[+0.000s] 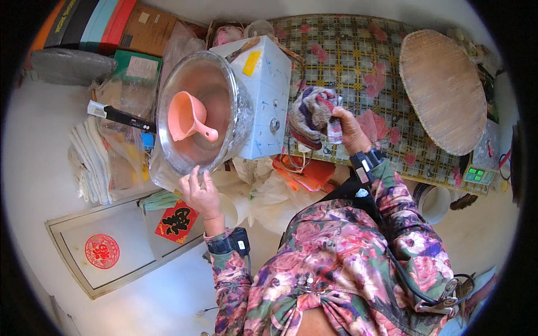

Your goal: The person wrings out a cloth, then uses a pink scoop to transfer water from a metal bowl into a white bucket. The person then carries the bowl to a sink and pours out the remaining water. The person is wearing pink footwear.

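Note:
My right hand (351, 128) grips a crumpled striped cloth (313, 109) above the patterned table cover. At the near rim of a large metal basin (241, 113), my left hand (201, 193) has its fingers raised and slightly spread; whether the fingertips touch the rim is hard to tell. Inside the basin lies a pink plastic dipper (185, 113), its handle pointing toward the right. The basin stands beside a white box (269, 92) with a yellow sticker.
A round woven board (443, 90) lies at the table's right, near a scale with a lit display (479, 174). Behind the basin stand cardboard boxes (147, 29). Plastic bags (277, 203) and a white bucket (435, 203) are below the table's near edge (420, 180).

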`<state>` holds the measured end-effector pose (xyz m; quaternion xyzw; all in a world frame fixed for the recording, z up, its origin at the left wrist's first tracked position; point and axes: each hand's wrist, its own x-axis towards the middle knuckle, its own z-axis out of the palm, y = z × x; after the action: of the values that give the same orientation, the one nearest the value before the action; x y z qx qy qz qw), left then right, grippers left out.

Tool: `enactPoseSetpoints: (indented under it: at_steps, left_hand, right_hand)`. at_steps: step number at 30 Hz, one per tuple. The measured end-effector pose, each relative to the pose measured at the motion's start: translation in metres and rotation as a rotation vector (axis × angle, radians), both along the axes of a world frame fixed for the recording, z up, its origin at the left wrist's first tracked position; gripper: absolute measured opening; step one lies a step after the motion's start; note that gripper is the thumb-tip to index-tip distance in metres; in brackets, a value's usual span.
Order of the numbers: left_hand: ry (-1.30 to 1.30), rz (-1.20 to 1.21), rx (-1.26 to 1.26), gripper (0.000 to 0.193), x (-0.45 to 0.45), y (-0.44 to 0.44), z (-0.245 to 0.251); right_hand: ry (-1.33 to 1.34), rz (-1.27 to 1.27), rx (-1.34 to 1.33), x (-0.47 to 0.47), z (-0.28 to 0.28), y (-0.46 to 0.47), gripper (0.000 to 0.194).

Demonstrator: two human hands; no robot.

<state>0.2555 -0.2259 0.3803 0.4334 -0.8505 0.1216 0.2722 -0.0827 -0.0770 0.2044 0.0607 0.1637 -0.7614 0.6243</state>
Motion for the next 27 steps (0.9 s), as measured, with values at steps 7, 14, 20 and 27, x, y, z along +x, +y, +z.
enactPoseSetpoints:
  at_steps: [7, 14, 20, 27]
  left_hand:
    - [-0.13, -0.163, 0.021, 0.029, -0.032, 0.02, 0.006]
    - [-0.154, -0.16, 0.006, 0.035, -0.035, 0.02, 0.004]
    - [-0.21, -0.132, 0.012, 0.041, -0.028, 0.015, -0.005]
    - [-0.156, -0.222, 0.094, 0.039, -0.029, -0.002, -0.026]
  right_hand:
    - [-0.151, -0.001, -0.193, 0.028, -0.018, -0.006, 0.046]
    - [-0.267, 0.08, -0.189, 0.058, -0.018, -0.012, 0.042]
    - [-0.139, 0.106, -0.214, 0.073, 0.001, -0.041, 0.036]
    - [0.132, -0.116, -0.177, 0.072, 0.044, -0.083, 0.038]
